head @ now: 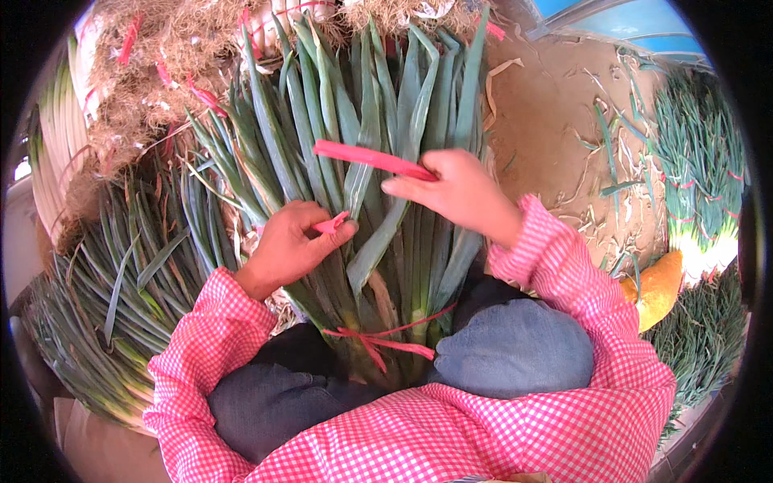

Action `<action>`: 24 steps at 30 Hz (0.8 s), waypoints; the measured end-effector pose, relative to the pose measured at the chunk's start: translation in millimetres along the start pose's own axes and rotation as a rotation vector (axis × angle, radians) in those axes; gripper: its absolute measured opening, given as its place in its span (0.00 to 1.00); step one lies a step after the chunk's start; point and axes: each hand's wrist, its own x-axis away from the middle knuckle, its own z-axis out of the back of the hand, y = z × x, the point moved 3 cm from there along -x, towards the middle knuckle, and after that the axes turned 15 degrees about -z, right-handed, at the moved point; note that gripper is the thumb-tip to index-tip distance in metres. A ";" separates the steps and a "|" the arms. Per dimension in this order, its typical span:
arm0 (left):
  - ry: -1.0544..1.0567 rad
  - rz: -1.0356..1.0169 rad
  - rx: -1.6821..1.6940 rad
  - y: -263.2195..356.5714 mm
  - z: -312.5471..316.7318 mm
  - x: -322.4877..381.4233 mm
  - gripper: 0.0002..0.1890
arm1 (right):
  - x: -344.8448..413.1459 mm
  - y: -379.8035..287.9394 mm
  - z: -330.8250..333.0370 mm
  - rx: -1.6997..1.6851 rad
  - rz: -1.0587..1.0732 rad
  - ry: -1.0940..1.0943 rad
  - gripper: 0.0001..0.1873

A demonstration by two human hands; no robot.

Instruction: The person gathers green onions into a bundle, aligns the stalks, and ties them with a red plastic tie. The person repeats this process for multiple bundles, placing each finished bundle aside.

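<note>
A large bundle of long green onions (374, 235) lies before me, its leaves pointing away and its lower part between my knees. A thin red tie (386, 338) goes round it there, with loose ends. My left hand (290, 244) rests at the left of the leaves, a piece of red plastic strap (331, 224) held between thumb and fingers. Over the leaves, further right, my right hand (462, 190) grips a flat red strap (374, 159) that reaches out to the left. Whether both red pieces are one strap, the frame does not show.
Stacked onion bundles with roots (163, 66) rise at the back left. More green onions (127, 259) lie at my left. Leaf scraps (610, 151) litter the brown floor at the right, beside smaller tied bundles (694, 157) and a yellow-orange object (658, 290).
</note>
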 end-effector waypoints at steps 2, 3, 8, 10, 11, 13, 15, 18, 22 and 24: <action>0.036 0.025 0.065 0.8 3.0 5.1 0.23 | -1.7 -7.4 -5.9 0.029 0.046 0.003 0.26; 0.047 0.018 0.102 1.4 4.1 7.7 0.24 | -2.6 -13.0 -7.0 0.039 0.098 0.027 0.23; 0.030 -0.011 0.132 0.1 8.4 16.4 0.29 | -10.5 -47.3 -25.8 -0.291 0.353 0.029 0.09; 0.044 -0.016 0.133 0.3 6.0 15.7 0.32 | -26.2 -59.2 -42.9 -0.255 0.388 0.038 0.13; 0.059 -0.018 0.098 0.6 4.7 15.7 0.34 | -33.8 -65.1 -52.8 -0.202 0.441 0.027 0.16; 0.058 0.062 -0.035 -1.8 -2.4 15.1 0.32 | -40.6 -71.1 -63.4 -0.056 0.561 0.098 0.14; 0.097 0.166 -0.134 -6.8 -7.8 14.7 0.30 | -43.7 -63.5 -52.5 -0.137 0.438 -0.025 0.16; 0.141 0.211 -0.017 -19.7 -11.4 10.8 0.23 | -31.0 -41.0 22.9 -0.488 0.367 0.346 0.17; 0.200 0.337 0.662 -40.2 -4.3 22.5 0.05 | 6.3 41.7 116.2 -0.715 0.005 0.429 0.18; 0.185 0.324 0.703 -47.8 4.9 29.4 0.05 | 22.8 85.2 114.3 -0.430 -0.243 0.408 0.26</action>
